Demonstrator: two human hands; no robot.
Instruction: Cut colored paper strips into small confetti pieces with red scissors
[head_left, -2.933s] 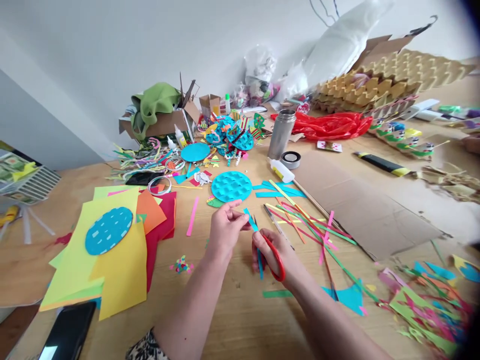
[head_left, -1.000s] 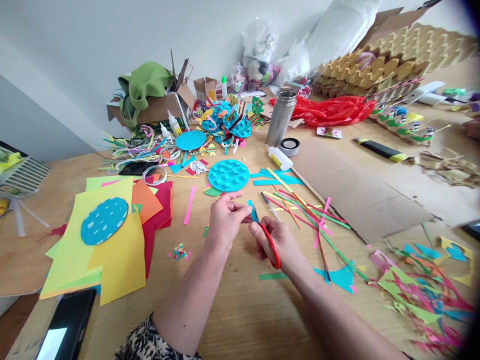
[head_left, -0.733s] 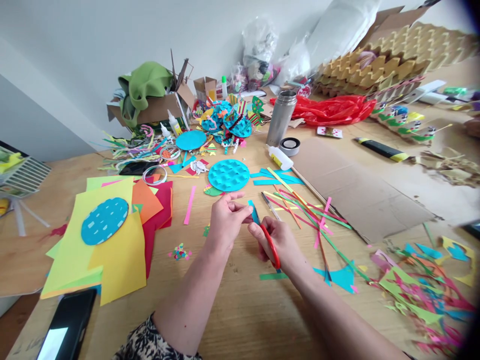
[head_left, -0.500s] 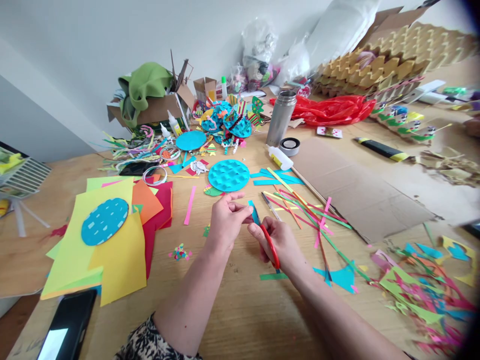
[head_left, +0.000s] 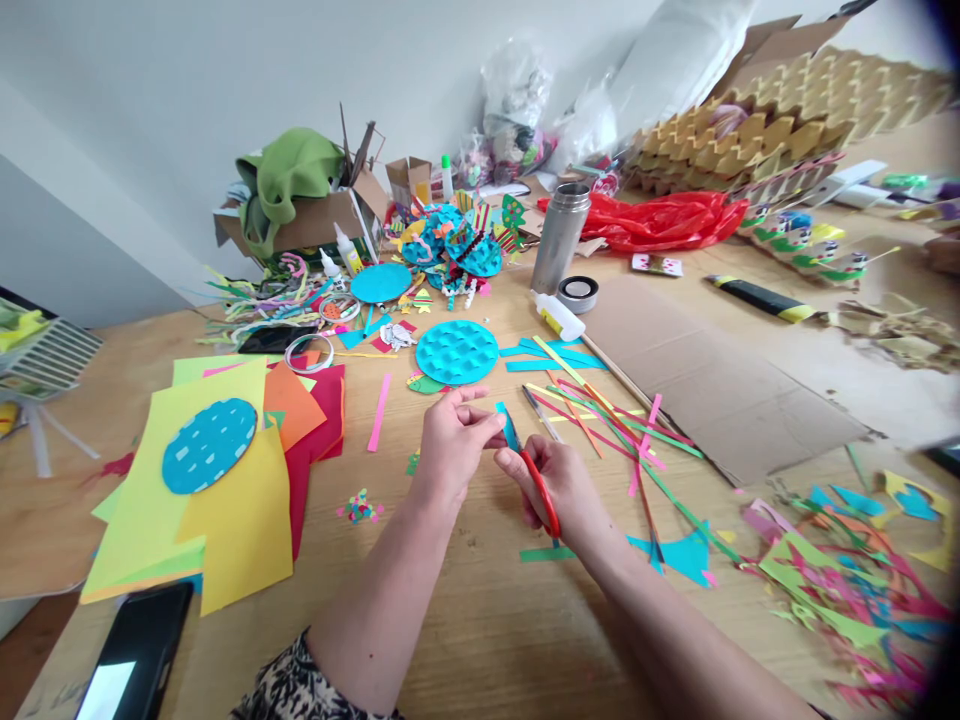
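My left hand [head_left: 459, 440] pinches a short blue paper strip [head_left: 507, 424] between thumb and fingers. Closed around red-handled scissors [head_left: 541, 494], my right hand [head_left: 564, 482] holds their blades against that strip. A blue disc with raised paper loops [head_left: 457, 352] lies just beyond my hands, partly over a green paper fish [head_left: 426, 383]. More blue strips [head_left: 556, 353] rest to the disc's right. A green strip [head_left: 546, 554] is on the table below my right hand, and a pen [head_left: 541, 412] lies just past it.
Coloured sheets [head_left: 247, 530] and a phone [head_left: 135, 650] are at the left. A metal bottle [head_left: 561, 238] stands upright behind a glue bottle [head_left: 559, 316]. Cardboard [head_left: 697, 370], a box cutter [head_left: 759, 298] and paper scraps [head_left: 847, 590] occupy the right. Confetti [head_left: 361, 506] sits left of my forearm.
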